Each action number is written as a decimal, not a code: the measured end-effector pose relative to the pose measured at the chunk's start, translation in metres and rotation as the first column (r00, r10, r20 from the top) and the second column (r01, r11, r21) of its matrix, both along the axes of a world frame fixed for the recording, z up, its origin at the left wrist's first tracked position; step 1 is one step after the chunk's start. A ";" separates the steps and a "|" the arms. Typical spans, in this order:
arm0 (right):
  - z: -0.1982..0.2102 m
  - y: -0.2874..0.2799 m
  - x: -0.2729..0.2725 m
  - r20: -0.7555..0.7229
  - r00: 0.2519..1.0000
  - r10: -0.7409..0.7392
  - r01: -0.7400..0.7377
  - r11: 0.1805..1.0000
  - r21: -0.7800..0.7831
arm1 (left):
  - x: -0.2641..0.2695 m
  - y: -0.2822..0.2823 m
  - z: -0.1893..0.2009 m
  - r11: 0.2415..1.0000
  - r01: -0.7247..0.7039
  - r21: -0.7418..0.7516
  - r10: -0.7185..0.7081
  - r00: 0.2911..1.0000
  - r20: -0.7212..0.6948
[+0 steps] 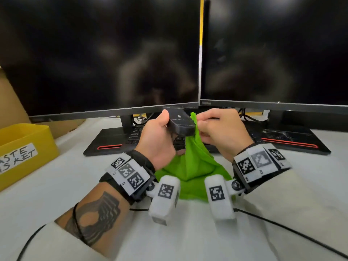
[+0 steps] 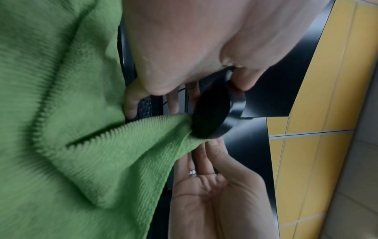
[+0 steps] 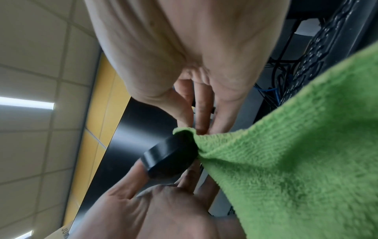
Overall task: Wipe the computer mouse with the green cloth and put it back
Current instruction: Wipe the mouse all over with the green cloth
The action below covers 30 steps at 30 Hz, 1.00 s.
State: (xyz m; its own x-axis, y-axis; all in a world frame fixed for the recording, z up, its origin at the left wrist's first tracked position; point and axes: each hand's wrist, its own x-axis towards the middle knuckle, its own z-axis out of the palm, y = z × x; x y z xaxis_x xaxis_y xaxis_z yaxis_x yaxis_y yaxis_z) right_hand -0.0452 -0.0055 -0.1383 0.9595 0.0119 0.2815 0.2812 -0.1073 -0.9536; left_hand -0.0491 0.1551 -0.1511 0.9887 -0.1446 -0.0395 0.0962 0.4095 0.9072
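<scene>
Head view: hands, left (image 1: 158,140) gripping mouse (image 1: 180,123), right (image 1: 220,132) pinching green cloth (image 1: 192,162), keyboard (image 1: 131,136) and monitors (image 1: 98,53) behind.

Two dark monitors (image 1: 98,53) stand on a white desk (image 1: 282,204) before a yellow wall (image 2: 327,80).

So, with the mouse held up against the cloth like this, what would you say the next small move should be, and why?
Probably draw the green cloth across the top of the mouse. The left hand holds the mouse up off the desk, and the right hand pinches the cloth only against its front end, so most of the upper surface sits bare while the rest of the cloth hangs below.
</scene>
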 end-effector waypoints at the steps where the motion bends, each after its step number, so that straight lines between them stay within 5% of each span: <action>1: 0.001 0.000 -0.001 -0.008 1.000 0.024 -0.024 1.000 0.015 | -0.001 0.000 0.000 1.000 0.016 -0.008 -0.016 1.000 0.025; 6: 0.002 0.000 0.001 0.012 1.000 0.012 -0.012 1.000 -0.012 | -0.006 -0.003 0.002 0.996 0.060 -0.063 -0.053 0.992 0.116; 13: 0.002 -0.007 0.009 0.055 0.991 -0.123 0.119 0.991 0.065 | -0.004 0.005 0.005 0.994 -0.005 -0.113 0.012 0.998 0.068; 20: 0.005 -0.002 0.002 -0.003 1.000 0.027 -0.027 0.997 0.069 | -0.002 0.005 0.007 0.984 -0.101 -0.148 0.113 0.991 0.074; 26: 0.004 -0.009 -0.003 -0.171 0.978 0.117 -0.148 0.973 -0.179 | 0.001 0.010 0.010 0.952 -0.195 -0.237 0.222 0.971 0.093; 30: 0.003 -0.012 0.003 -0.157 0.987 0.013 -0.082 0.894 -0.441 | 0.004 0.014 0.013 0.922 -0.266 -0.280 0.299 0.951 0.082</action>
State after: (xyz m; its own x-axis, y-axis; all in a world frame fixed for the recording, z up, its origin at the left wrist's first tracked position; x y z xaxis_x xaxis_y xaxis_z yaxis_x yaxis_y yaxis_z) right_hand -0.0424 -0.0176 -0.1355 0.9844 0.1497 0.0926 0.1580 -0.5194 -0.8398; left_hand -0.0454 0.1693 -0.1383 0.9848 0.1523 0.0834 -0.1616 0.6282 0.7611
